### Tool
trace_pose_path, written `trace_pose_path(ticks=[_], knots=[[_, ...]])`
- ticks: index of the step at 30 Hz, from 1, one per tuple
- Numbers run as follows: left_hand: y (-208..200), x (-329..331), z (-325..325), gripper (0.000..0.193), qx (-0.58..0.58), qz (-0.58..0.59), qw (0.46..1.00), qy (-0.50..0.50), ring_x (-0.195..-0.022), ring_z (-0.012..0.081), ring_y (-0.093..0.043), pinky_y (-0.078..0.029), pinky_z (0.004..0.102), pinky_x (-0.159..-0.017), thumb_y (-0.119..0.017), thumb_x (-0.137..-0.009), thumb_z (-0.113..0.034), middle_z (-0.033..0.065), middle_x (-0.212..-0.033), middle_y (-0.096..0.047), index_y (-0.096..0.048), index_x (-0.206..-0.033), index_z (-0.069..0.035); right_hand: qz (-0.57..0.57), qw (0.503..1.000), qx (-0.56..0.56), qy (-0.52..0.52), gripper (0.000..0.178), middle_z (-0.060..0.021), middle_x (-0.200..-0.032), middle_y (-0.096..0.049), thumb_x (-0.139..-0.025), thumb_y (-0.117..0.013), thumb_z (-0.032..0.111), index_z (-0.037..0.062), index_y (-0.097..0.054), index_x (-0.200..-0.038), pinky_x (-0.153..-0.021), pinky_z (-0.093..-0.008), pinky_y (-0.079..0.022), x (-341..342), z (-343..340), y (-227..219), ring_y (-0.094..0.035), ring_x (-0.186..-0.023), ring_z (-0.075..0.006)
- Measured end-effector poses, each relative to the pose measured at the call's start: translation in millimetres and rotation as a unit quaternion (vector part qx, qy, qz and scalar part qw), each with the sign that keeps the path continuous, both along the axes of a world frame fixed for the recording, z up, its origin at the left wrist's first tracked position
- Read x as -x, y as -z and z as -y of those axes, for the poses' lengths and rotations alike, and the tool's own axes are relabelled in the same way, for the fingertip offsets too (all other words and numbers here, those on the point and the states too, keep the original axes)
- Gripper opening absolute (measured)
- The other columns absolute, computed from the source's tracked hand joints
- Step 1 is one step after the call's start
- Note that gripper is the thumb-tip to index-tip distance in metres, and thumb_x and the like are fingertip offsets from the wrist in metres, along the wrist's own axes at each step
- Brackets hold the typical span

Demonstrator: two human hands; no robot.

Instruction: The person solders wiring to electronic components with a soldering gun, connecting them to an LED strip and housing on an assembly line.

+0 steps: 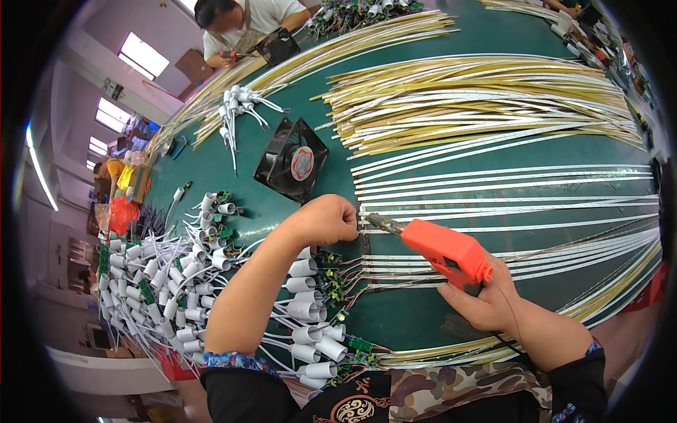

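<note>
My right hand is wrapped round the grip of an orange-red soldering gun. Its dark metal tip points left, close to the ends of the white LED strips laid side by side. Just left of that tip, my left hand is closed by the strip ends; whatever its fingers pinch is hidden. Below my left hand, small green circuit boards with white lamp caps lie in a column. Thin wires run from several boards to the strip ends nearest me.
A black fan stands beyond my left hand. A large heap of white lamp caps with wires covers the left side. Yellow and white strips are stacked at the back. Another person works at the far left edge.
</note>
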State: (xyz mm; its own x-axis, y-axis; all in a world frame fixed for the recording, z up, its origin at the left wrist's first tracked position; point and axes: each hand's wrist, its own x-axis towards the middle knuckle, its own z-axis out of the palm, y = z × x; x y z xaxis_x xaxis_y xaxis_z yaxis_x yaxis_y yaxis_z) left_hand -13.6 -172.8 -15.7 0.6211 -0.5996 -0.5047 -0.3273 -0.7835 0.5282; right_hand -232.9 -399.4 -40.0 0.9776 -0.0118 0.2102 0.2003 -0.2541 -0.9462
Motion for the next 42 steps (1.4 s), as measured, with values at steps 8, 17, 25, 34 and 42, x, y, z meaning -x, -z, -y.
trace_pose_path(ticks=[8,17,25,34,42], knots=[[-8.4,4.9,4.1,0.013,-0.047,-0.008,0.999,-0.021,-0.064,0.0117,-0.054,-0.045,0.0295,-0.059,-0.073,-0.071,-0.011,0.0038,-0.068,-0.06,-0.065,-0.075,-0.001,-0.009,1.0,0.007,0.002,0.053,-0.0146,-0.095,-0.065,-0.08,-0.074,0.015,-0.0003,-0.052,-0.126,-0.074,-0.0375,-0.051,3.9,4.7,-10.0,-0.065,-0.079,-0.0299],[-21.5,15.3,8.3,0.019,-0.069,0.019,0.997,-0.018,-0.064,0.0161,-0.058,-0.049,0.0323,-0.063,-0.074,-0.074,-0.014,0.0052,-0.072,-0.061,-0.066,-0.086,-0.002,0.002,1.0,-0.019,0.008,0.051,-0.0125,-0.09,-0.065,-0.08,-0.073,0.014,0.0004,-0.053,-0.125,-0.071,-0.0353,-0.051,5.5,6.8,-11.0,-0.064,-0.076,-0.0273],[-19.9,29.2,-30.1,0.025,-0.037,0.254,0.953,0.16,-0.092,0.0341,-0.061,-0.049,0.0431,-0.079,-0.069,-0.079,-0.013,0.012,-0.098,-0.064,-0.063,-0.102,-0.005,-0.027,0.999,-0.022,0.005,0.049,-0.0105,-0.092,-0.066,-0.08,-0.072,0.013,0.0019,-0.054,-0.125,-0.075,-0.0344,-0.05,6.5,7.4,-22.0,-0.065,-0.08,-0.023],[-90.7,125.0,-23.5,0.023,-0.057,0.209,0.947,0.236,-0.077,0.0332,-0.062,-0.051,0.0434,-0.065,-0.064,-0.081,-0.012,0.0126,-0.084,-0.057,-0.058,-0.102,-0.005,0.068,0.982,-0.173,0.029,0.062,-0.0125,-0.125,-0.056,-0.083,-0.055,-0.004,0.0018,-0.038,-0.142,-0.092,-0.0326,-0.048,10.4,10.5,-18.2,-0.058,-0.112,-0.0191],[-87.3,65.1,-96.4,0.035,0.052,0.271,0.961,0.023,-0.096,0.0305,-0.063,-0.052,0.038,-0.083,-0.074,-0.079,-0.015,0.0142,-0.109,-0.063,-0.063,-0.111,-0.003,-0.005,0.977,-0.197,0.081,0.059,-0.0132,-0.123,-0.057,-0.085,-0.055,-0.002,0.0017,-0.038,-0.141,-0.071,-0.0235,-0.05,19.6,7.1,-29.2,-0.057,-0.094,-0.0112]])
